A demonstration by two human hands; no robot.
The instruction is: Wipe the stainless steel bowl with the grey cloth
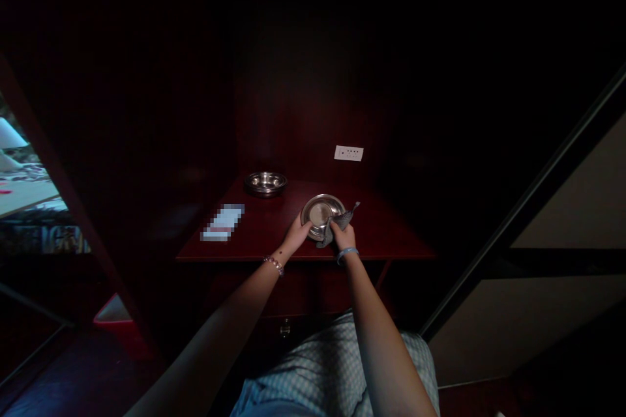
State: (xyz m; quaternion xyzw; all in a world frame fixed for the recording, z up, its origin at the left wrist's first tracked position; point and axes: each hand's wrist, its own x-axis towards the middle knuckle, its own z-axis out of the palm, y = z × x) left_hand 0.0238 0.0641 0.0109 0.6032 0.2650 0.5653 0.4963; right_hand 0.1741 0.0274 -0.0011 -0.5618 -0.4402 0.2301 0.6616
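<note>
A shiny round metal bowl (pixel 320 214) is held tilted over the front part of the dark red desk. My left hand (pixel 297 234) grips its left rim, thumb on the near side. My right hand (pixel 344 234) is closed on a grey cloth (pixel 328 233), which lies against the bowl's right rim; one corner of the cloth sticks out to the right. Farther back on the left, more metal bowls (pixel 265 184) sit on the desk, seemingly stacked. The fingers under the held bowl are hidden.
The dark red desk (pixel 391 234) is set in a recess with dark walls. A blurred-out pale flat item (pixel 223 221) lies on its left side. On the back wall is a white socket plate (pixel 349 154). A red bin (pixel 117 319) stands on the floor at lower left.
</note>
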